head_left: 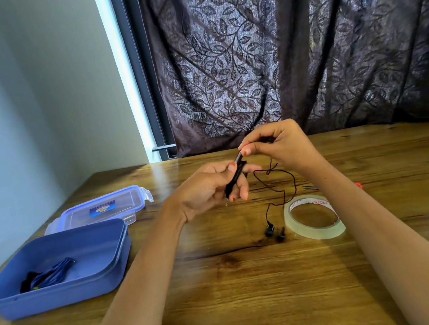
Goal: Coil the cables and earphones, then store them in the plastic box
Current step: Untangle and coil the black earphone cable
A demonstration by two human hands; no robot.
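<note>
From where I stand, the whole thing turns on the earphone bundle (235,176), a slim black hank of folded cord held up off the table (255,295) between the two hands. Its long axis is tilted, with the top end leaning away and to the person's right and the jack plug (226,202) dangling at the bottom, nearer the body. The left hand (209,188) has its fingers curled round the lower half of the hank. The right hand (280,144) is bunched above, thumb and forefinger pinching the top end; there is something pale at that pinch, and I can't tell if it is a scrap of tape. The winding isn't done. A loose cord (277,178) drops from under the right hand in a slack loop and runs down to the earbuds (274,232), which lie on the wood just beside the tape roll (310,233). That tail hangs on the right hand's side, so I'd guess that hand will gather it in while the left keeps the hank steady. The plastic box (60,294) sits open well off to the person's left, with a blue cable (51,273) already coiled inside and its lid (103,209) lying just behind it. The left hand is the nearer of the two to the box, so I'd expect the drop-off to be a sweep leftward once the buds are wound in.
</note>
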